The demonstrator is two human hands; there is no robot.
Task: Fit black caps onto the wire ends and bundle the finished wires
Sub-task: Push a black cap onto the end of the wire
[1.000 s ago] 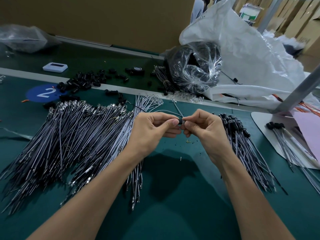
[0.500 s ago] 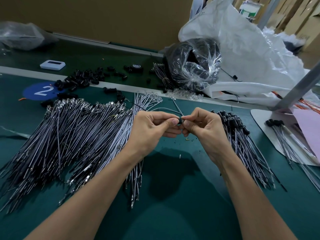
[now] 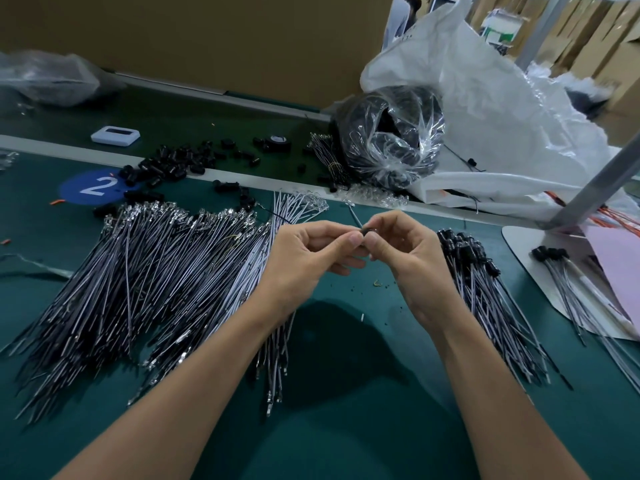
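a black cap [image 3: 365, 231] is pinched between the left hand [image 3: 304, 259] and the right hand [image 3: 407, 258]; a blue sticker [image 3: 74, 190] is marked "2".

Two hands meet over the green mat [image 3: 346, 420], pinching one black cap [image 3: 364, 231].
Right of the blue "2" sticker [image 3: 95, 186], the left hand [image 3: 304, 261] and right hand [image 3: 408, 261] pinch the cap; uncapped wires [image 3: 138, 271] lie just below the sticker, and capped wires [image 3: 485, 285] lie far to its right.

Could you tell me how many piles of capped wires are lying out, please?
2: a large pile just right of the right hand, a smaller bunch on the white board at far right. More may be hidden.
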